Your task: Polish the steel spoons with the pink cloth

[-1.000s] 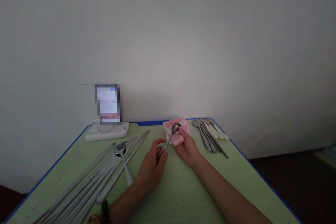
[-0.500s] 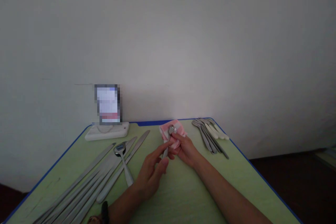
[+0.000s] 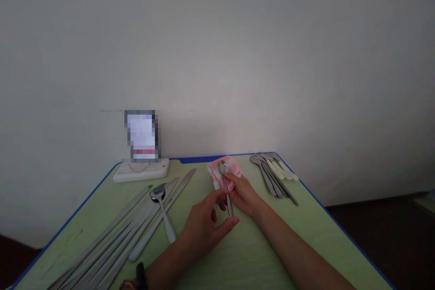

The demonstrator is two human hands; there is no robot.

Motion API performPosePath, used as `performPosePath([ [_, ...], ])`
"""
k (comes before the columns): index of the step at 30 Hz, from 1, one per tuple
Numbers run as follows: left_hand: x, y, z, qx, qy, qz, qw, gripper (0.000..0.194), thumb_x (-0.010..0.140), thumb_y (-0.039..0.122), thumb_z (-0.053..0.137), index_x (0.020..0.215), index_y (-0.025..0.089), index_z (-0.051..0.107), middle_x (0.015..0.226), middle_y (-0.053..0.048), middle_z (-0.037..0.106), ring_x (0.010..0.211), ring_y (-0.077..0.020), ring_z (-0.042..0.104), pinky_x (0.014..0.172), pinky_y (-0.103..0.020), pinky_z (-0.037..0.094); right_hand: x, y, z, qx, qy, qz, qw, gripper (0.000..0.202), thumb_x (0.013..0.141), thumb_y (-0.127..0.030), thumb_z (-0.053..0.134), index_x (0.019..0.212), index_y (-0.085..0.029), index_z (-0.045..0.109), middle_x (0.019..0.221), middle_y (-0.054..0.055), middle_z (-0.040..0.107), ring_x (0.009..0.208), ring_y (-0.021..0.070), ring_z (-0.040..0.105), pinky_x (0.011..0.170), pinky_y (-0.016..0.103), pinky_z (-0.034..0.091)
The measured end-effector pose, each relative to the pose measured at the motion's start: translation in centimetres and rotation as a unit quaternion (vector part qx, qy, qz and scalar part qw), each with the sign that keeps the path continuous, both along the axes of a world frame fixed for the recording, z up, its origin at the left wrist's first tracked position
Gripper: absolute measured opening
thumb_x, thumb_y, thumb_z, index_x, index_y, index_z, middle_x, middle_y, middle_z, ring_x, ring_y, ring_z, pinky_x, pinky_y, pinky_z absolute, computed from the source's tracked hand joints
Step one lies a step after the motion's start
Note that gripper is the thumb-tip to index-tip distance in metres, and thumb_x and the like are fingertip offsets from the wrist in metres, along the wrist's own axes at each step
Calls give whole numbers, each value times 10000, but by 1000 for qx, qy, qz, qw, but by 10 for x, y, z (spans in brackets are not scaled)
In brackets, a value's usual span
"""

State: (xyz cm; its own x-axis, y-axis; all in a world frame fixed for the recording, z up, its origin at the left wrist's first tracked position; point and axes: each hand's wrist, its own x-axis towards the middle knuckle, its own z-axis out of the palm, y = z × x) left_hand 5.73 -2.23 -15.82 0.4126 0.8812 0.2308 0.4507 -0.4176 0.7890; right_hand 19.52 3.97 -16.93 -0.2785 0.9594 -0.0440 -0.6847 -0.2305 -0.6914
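Note:
A metal spoon (image 3: 229, 199) is held bowl-up over the table, tilted slightly. My right hand (image 3: 243, 192) grips a pink-and-white checked cloth (image 3: 215, 170) behind the spoon, its thumb pressed on the spoon's neck. At the lower end of the handle is my left hand (image 3: 207, 217), its thumb and index finger curved around the handle and touching it. The other fingers of the left hand are partly hidden. Left of it lies another spoon (image 3: 166, 219) with a shiny bowl, on top of several table knives (image 3: 125, 231).
Several spoons and forks (image 3: 272, 179), some with cream handles (image 3: 282, 172), lie in a pile at the back right. A lit phone-like screen (image 3: 142, 136), blurred, stands on a white base (image 3: 142, 171) at the back left. The green table (image 3: 251, 258) has a blue edge against a wall.
The left hand has shifted right and down to the handle's end, with its thumb spread farther from the index finger. The spoon's handle has swung to the right. The right hand still holds the cloth.

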Motion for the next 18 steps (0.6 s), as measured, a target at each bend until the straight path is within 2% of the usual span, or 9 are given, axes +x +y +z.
performPosePath([
  [5, 1, 1, -3, -18, 9, -3, 1000, 381, 773, 325, 556, 1137, 224, 506, 917, -5, 613, 625, -97, 536, 620, -226, 462, 0, -2, 1, 3, -20, -23, 1000, 210, 688, -204, 685, 870, -141, 602, 616, 0, 662, 563, 144, 618, 535, 255, 495],
  [10, 0, 1, -2, -27, -7, -10, 1000, 294, 795, 319, 529, 1073, 223, 533, 953, -14, 618, 618, -92, 537, 608, -218, 451, 0, -1, 2, -4, -30, -13, 999, 173, 690, -205, 679, 828, -139, 599, 618, 6, 665, 545, 139, 615, 517, 244, 493],
  [14, 0, 1, -3, -54, -30, 3, 998, 411, 764, 335, 570, 1134, 206, 449, 971, -29, 620, 624, -102, 541, 602, -227, 446, 0, -2, 3, -7, -26, -19, 999, 164, 690, -191, 675, 824, -139, 596, 662, 18, 682, 565, 141, 623, 537, 250, 501],
  [16, 0, 2, -4, -68, -44, 21, 996, 408, 741, 343, 591, 1086, 193, 434, 947, -28, 615, 610, -100, 530, 586, -224, 436, 0, -3, 5, -8, -21, -24, 999, 168, 685, -179, 677, 827, -140, 596, 668, 17, 686, 563, 138, 623, 547, 250, 504],
  [18, 0, 2, -4, -72, -44, 30, 996, 306, 745, 352, 580, 972, 188, 457, 896, -13, 598, 584, -91, 507, 563, -217, 415, 0, -4, 5, -7, -22, -24, 999, 171, 685, -180, 677, 832, -138, 600, 659, 18, 686, 550, 136, 619, 550, 250, 505],
])
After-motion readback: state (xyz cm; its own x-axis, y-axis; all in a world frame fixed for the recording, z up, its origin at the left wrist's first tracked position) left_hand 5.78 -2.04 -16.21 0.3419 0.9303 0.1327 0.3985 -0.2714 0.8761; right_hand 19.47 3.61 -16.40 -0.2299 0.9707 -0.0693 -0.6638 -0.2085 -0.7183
